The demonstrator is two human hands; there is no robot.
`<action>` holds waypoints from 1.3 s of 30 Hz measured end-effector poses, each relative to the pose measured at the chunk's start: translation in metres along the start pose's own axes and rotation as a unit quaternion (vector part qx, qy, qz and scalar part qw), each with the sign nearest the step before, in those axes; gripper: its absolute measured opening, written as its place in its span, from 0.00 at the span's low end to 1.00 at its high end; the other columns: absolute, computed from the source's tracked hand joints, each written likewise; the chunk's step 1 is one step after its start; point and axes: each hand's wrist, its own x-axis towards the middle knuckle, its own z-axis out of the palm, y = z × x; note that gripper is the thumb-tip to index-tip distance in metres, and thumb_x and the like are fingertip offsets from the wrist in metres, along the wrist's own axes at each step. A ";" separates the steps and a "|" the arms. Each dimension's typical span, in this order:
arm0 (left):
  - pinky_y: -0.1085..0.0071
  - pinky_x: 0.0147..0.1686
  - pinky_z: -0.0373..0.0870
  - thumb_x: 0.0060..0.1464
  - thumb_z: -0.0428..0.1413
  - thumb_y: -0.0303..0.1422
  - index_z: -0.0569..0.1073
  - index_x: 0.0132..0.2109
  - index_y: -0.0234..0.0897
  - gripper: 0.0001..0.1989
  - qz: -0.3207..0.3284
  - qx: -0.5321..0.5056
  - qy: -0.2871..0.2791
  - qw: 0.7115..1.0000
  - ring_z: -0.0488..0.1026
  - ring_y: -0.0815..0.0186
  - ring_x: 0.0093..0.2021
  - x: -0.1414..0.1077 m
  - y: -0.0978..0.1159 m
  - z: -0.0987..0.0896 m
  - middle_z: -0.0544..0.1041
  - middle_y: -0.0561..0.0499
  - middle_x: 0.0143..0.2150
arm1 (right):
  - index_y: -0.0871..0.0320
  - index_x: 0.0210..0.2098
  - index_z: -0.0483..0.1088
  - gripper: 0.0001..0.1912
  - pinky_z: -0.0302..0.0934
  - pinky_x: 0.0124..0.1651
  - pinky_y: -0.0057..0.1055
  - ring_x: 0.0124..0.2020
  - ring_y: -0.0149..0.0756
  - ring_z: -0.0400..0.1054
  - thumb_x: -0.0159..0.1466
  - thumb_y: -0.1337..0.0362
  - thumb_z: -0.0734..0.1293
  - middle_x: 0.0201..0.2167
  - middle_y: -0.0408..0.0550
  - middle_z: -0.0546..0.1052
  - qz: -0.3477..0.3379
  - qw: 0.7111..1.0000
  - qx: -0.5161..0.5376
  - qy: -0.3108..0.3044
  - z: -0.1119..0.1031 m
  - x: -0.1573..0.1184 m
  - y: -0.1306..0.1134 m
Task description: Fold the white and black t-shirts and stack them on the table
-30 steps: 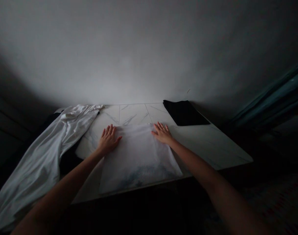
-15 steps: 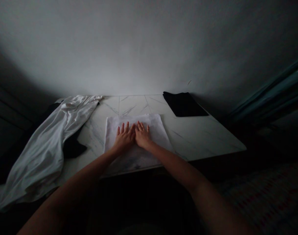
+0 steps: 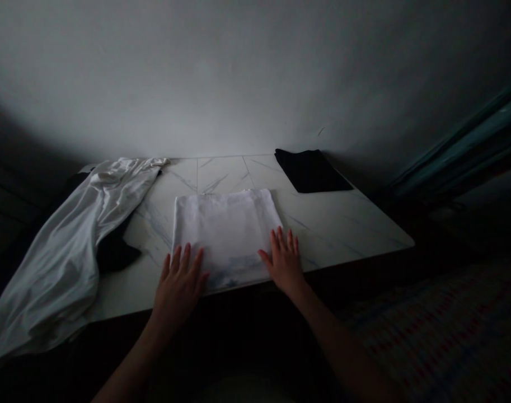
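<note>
Dim light washes a bare pale wall (image 3: 196, 84) behind a white desk (image 3: 343, 229) with grey marble veining, seen from above by someone at its near side. Two bare hands rest palms down by the desk's near edge. The left hand (image 3: 178, 288) lies at the lower left of a folded white cloth (image 3: 225, 232), and the right hand (image 3: 284, 262) lies at its lower right. Their fingers (image 3: 184, 258) are spread apart, flat and open, clamped on nothing. The fingertips seem to touch the cloth's near corners, though the dim light makes exact contact hard to judge. The cloth forms a neat rectangle between the two hands, its near edge close to the desk's edge.

Well beyond the right fingers, a folded black cloth (image 3: 312, 170) sits near the wall. Left of the left fingers, a crumpled white garment (image 3: 70, 252) sprawls over the desk's side and hangs off it, with a dark cloth (image 3: 115, 252) bunched against it. A teal curtain (image 3: 460, 140) hangs far to the right.

The likeliest trouble: with the cloth so near the edge, a careless drag of the fingers could rumple its folds or slide it off. The hanging garment's weight could also pull it to the floor.
</note>
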 end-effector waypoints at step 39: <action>0.49 0.69 0.48 0.67 0.40 0.47 0.54 0.72 0.34 0.33 0.046 -0.003 -0.016 0.999 0.47 0.51 0.73 0.130 -0.070 0.031 0.53 0.40 0.73 | 0.61 0.72 0.51 0.34 0.41 0.72 0.49 0.74 0.47 0.39 0.72 0.49 0.53 0.73 0.56 0.47 -0.115 0.990 -0.004 -0.087 0.001 0.125 0.017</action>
